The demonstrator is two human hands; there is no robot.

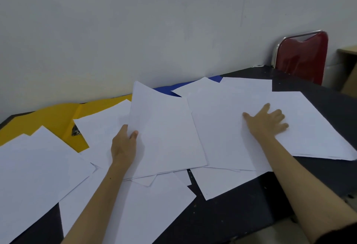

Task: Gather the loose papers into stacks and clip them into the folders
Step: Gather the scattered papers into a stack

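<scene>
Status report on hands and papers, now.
Left hand grips a raised paper stack. Right hand flat on spread sheets. Yellow folder and blue folder half buried, nothing clipped.

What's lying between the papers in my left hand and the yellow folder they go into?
Loose white sheets overlap the yellow folder's right half, between it and the stack gripped by the left hand.
</scene>
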